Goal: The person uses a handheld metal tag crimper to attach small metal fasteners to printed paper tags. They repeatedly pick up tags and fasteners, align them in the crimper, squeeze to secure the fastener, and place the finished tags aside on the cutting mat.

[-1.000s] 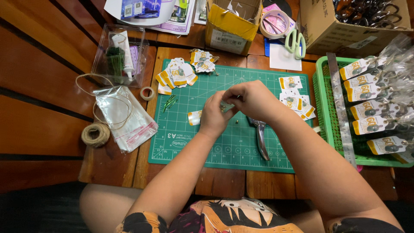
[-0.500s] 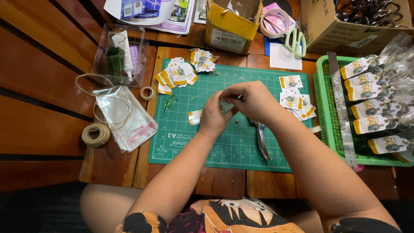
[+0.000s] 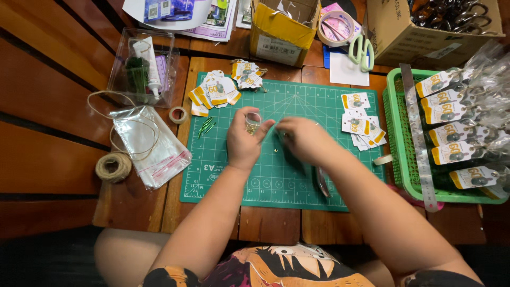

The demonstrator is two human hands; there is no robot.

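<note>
Left hand (image 3: 245, 139) pinches a small clear tag packet (image 3: 253, 121) over the green cutting mat (image 3: 234, 178). Right hand (image 3: 304, 139) is curled just beside it, fingers closed on something too small to tell. Card tags (image 3: 363, 125) near right.

Twine ball (image 3: 113, 167); scissors (image 3: 362, 51); tape roll (image 3: 337, 28).

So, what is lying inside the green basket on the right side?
The green basket holds clear bagged items with white-and-yellow cards, stacked in a row. A metal ruler rests across its left rim. The basket's bottom is covered, so anything beneath cannot be seen.
</note>
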